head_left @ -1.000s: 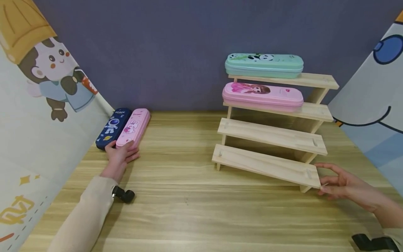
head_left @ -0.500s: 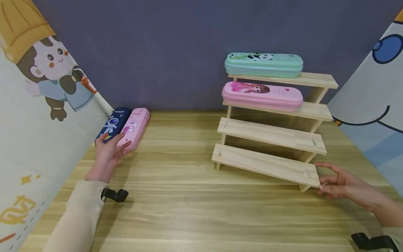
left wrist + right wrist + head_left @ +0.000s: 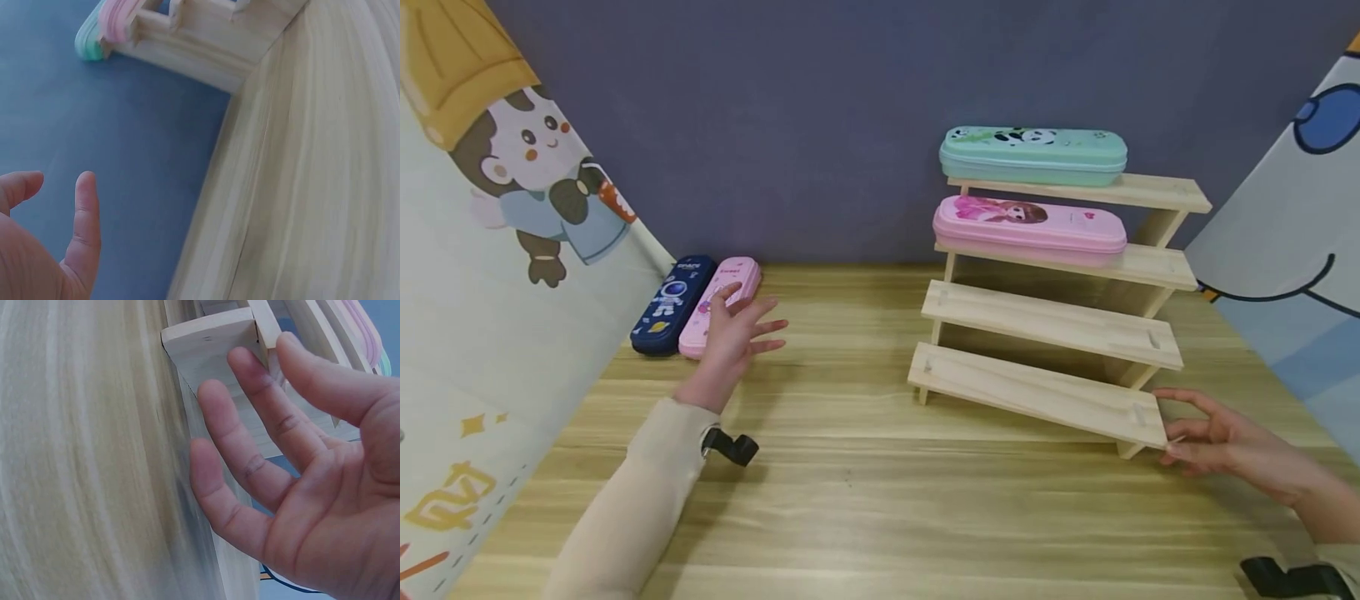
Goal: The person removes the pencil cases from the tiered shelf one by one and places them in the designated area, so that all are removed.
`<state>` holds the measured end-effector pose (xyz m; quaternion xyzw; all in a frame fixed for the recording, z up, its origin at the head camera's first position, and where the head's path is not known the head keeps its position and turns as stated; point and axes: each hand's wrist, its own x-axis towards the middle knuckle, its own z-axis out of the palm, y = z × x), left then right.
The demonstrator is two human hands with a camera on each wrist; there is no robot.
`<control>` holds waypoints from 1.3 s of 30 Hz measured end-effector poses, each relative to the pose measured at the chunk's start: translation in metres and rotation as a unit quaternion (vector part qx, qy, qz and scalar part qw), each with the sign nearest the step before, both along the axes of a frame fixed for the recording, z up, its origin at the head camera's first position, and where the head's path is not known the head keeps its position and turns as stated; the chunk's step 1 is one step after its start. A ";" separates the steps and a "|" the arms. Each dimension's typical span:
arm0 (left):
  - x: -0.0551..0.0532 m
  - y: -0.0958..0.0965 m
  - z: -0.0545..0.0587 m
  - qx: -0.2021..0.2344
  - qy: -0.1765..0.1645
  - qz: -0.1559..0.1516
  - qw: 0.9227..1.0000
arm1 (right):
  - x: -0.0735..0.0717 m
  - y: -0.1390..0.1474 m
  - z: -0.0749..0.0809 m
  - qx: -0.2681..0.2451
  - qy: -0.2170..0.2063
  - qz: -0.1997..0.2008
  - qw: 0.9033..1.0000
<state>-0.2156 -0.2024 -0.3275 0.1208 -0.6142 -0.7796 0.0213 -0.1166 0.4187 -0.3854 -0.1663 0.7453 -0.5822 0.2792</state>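
My left hand [image 3: 730, 337] is held with fingers spread, overlapping the pink rabbit pencil case [image 3: 741, 268] in the head view, and nothing is in its grasp. Beside that case lies a navy astronaut pencil case [image 3: 672, 304]. At the right, the thumb and index finger of my right hand [image 3: 1225, 442] hold the end of the lowest step on a wooden stepped shelf [image 3: 1037, 392]; its other fingers are loosely bent. The top step bears a mint panda pencil case [image 3: 1033, 158]. On the step below sits a pink pencil case with a girl print [image 3: 1030, 225].
Behind the wood-grain table [image 3: 850, 508] stands a dark blue backdrop [image 3: 775, 125]. Printed cartoon cloths [image 3: 467, 333] flank both sides. The shelf's two lower steps show bare wood.
My left hand first shifted left over the two cases on the table, then rose to the right with fingers spread. Both cases stayed put. The right hand kept its place at the shelf.
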 end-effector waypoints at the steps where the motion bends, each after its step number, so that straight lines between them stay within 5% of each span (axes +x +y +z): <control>1: -0.002 0.005 -0.001 -0.001 0.003 -0.007 1.000 | 0.000 0.000 0.000 -0.004 -0.001 0.001 1.000; 12: -0.021 0.057 0.002 0.028 0.022 -0.088 0.995 | 0.000 -0.003 -0.003 -0.038 -0.011 0.006 0.999; 30: -0.063 0.149 0.044 0.056 0.065 -0.178 0.980 | 0.000 0.000 -0.001 -0.053 -0.018 0.011 0.998; 39: -0.076 0.181 0.046 0.036 0.073 -0.231 0.970 | 0.000 0.001 -0.002 -0.061 -0.017 0.011 0.998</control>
